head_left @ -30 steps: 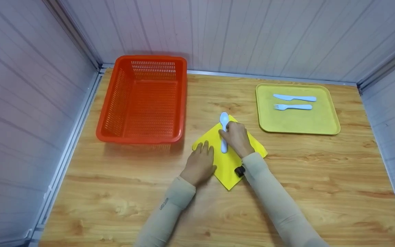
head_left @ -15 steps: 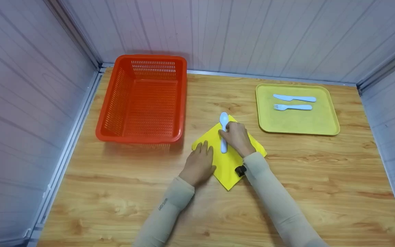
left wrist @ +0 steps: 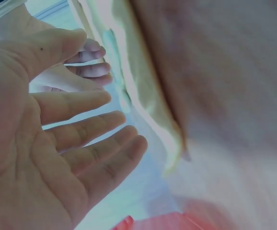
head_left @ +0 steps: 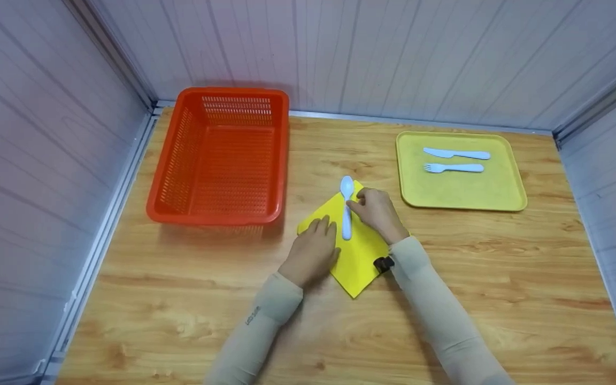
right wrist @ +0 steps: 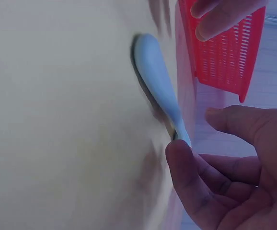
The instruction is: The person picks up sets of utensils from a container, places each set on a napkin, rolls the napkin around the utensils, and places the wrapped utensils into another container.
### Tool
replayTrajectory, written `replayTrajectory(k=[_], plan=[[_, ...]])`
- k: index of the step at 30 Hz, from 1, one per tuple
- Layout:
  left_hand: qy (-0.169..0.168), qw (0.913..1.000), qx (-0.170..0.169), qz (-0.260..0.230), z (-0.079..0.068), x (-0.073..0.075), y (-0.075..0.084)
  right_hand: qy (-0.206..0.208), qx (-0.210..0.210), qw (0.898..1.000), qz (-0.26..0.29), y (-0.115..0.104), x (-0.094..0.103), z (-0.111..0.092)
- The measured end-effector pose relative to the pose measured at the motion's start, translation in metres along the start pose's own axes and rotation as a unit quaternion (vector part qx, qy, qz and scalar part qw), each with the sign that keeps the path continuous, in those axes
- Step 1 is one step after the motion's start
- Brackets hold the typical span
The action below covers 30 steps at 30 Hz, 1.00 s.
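A pale blue spoon (head_left: 346, 225) lies on a folded yellow cloth (head_left: 356, 267), its bowl reaching past the cloth's upper left edge. Just right of the spoon's neck is my right hand (head_left: 380, 212), thumb and fingers apart and gripping nothing; in the right wrist view one fingertip overlaps the spoon (right wrist: 157, 79), and contact is unclear. My left hand (head_left: 310, 251) is over the cloth's left edge with its fingers (left wrist: 88, 132) extended, holding nothing. The left wrist view shows the cloth (left wrist: 138, 72) blurred beyond those fingers.
An orange-red perforated basket (head_left: 281, 160) stands at the back left. At the back right a yellow tray (head_left: 463, 195) bears a pale blue knife (head_left: 457, 154) and fork (head_left: 455, 168). Panel walls enclose the wooden table (head_left: 179, 299) at the back and sides.
My right hand has let go of the spoon and shifted slightly to the right. The spoon stays on the cloth, and my left hand has barely moved.
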<state>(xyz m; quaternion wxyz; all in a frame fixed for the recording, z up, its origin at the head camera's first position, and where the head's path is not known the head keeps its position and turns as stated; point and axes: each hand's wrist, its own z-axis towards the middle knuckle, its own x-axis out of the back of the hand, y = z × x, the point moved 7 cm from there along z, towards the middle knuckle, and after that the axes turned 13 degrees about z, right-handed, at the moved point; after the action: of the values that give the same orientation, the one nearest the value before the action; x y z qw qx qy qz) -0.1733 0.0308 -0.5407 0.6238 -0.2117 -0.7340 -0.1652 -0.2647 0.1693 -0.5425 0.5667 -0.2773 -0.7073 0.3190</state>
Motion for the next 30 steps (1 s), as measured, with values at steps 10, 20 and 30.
replayTrajectory(k=[10, 20, 30], plan=[[0.020, 0.9988, -0.040, 0.023, 0.038, 0.020, 0.036, 0.021, 0.014, 0.999, -0.048, 0.019, 0.056, 0.001], [0.025, 0.9926, -0.110, 0.045, 0.087, 0.022, 0.079, 0.083, 0.063, 0.982, -0.155, 0.061, 0.125, 0.003], [0.026, 0.9850, -0.153, 0.076, 0.128, 0.020, 0.114, 0.094, 0.050, 0.975, -0.196, 0.105, 0.175, 0.024]])
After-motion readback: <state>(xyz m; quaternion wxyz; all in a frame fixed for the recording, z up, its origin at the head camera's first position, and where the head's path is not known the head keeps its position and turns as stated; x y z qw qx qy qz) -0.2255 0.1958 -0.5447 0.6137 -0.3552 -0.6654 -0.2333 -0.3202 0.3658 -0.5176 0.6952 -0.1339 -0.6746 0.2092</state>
